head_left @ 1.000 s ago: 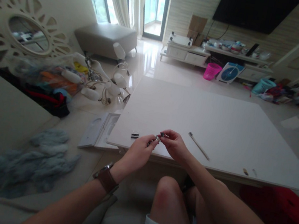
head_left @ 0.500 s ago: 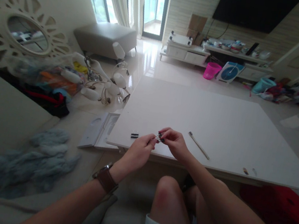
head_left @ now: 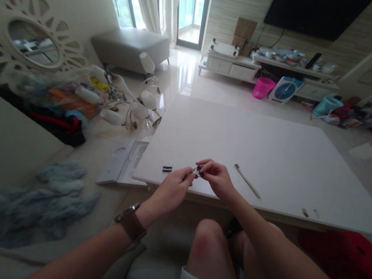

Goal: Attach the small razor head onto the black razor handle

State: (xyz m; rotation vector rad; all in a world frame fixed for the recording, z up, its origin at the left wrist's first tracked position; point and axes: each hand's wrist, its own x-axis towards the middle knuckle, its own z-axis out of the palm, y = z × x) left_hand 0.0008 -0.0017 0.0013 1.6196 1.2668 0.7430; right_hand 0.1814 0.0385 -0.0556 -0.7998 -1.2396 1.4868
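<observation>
Over the near edge of the white table point(head_left: 243, 137), my two hands meet at a small shiny silver-and-dark piece point(head_left: 197, 171), too small to name. My left hand point(head_left: 174, 187), with a brown-strapped watch point(head_left: 132, 223) on its wrist, pinches it from the left. From the right, the thumb and fingers of my right hand point(head_left: 217, 177) are closed on its other side. Fingertips partly hide it. Left of the hands lie small black strips point(head_left: 167, 169). A toothbrush point(head_left: 247, 181) with dark bristles rests to the right. Farther right is a small brown-and-dark piece point(head_left: 305, 212).
A clear thin piece point(head_left: 317, 213) lies near the table's front right edge. An opened white box point(head_left: 115, 166) and a lamp with several white shades point(head_left: 130, 109) stand left of the table. Something red point(head_left: 345, 254) sits below its right end.
Both hands stay in nearly the same place, pinching the small piece. The right fingers have shifted slightly around it. Nothing on the table has moved.
</observation>
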